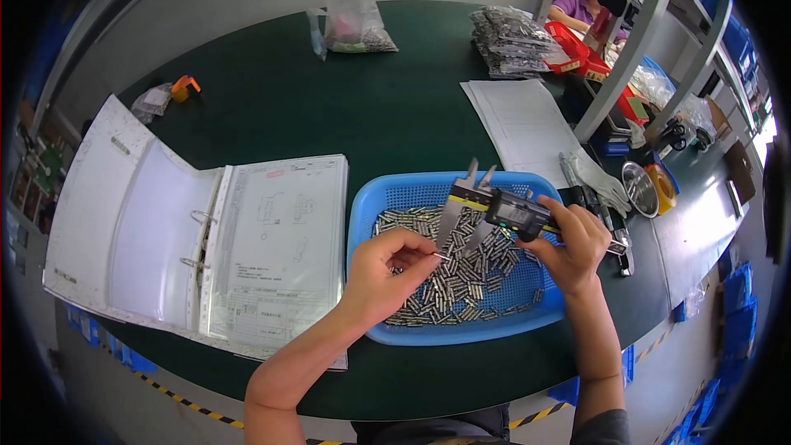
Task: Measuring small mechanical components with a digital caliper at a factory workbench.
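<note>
My right hand [574, 241] is closed around a digital caliper [517, 213], whose jaws are spread and point toward my left hand. Between the thumb and forefinger of my left hand [391, 270] is a small metal pin [442, 256], close to the lower jaws; whether it touches them I cannot tell. Both hands are above a blue plastic basket [527, 323] with perforated walls. Many small cylindrical metal pins [449, 295] lie loose in it, thickest toward the left and middle.
Left of the basket lies an open ring binder [284, 239] with a drawing. Beyond are paper sheets [519, 119], stacked bags of parts [511, 37] and a clear bag [358, 29]. At right are white gloves [600, 181], a metal bowl [639, 188] and a shelf post [630, 58]. Another person [581, 7] sits behind.
</note>
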Available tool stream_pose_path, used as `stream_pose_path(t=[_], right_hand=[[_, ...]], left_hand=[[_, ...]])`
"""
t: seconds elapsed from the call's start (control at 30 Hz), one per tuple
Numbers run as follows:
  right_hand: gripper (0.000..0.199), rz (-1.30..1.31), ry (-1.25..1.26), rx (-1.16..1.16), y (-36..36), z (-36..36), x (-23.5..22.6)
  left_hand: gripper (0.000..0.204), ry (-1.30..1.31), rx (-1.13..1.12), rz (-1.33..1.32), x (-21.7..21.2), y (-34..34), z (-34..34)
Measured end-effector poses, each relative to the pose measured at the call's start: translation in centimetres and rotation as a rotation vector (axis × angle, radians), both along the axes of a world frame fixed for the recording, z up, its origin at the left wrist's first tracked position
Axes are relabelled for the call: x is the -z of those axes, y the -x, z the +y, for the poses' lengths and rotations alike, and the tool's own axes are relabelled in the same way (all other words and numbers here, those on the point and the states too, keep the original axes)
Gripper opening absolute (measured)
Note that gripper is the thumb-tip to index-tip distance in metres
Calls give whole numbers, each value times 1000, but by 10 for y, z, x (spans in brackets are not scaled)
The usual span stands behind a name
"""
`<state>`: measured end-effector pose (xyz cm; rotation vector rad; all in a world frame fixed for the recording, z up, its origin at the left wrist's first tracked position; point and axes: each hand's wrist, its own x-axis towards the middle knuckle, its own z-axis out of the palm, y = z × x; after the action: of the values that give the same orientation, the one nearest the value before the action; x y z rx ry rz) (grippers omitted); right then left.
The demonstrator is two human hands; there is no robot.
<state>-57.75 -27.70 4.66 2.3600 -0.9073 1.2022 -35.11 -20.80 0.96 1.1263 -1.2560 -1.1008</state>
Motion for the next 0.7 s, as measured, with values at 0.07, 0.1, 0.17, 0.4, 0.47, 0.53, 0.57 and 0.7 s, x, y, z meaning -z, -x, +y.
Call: stream_pose_path(t=[0.07, 0.1, 0.17, 0.4, 0.47, 0.53, 0.57, 0.7], right_hand=[[54, 53, -16, -9, 0, -1, 0], [54, 68, -35, 4, 0, 0, 1], [53, 54, -67, -59, -1, 1, 2], [53, 65, -102, -77, -4, 4, 0], [52, 80, -118, -96, -4, 4, 0], [51, 87, -126, -113, -4, 4, 0], [50, 92, -112, -123, -5, 4, 0], [48, 105, -89, -131, -6, 4, 2]], left_hand=[[11, 10, -8, 17, -2, 1, 1], [11, -3, -23, 49, -3, 1, 2], [11, -18, -30, 45, -5, 0, 3], [14, -23, -35, 202, -6, -1, 4], [15, -22, -33, 214, -6, -2, 4], [15, -58, -55, 237, -6, -2, 5], [15, -58, -55, 237, -6, -3, 5], [16, -67, -17, 339, -5, -5, 4]])
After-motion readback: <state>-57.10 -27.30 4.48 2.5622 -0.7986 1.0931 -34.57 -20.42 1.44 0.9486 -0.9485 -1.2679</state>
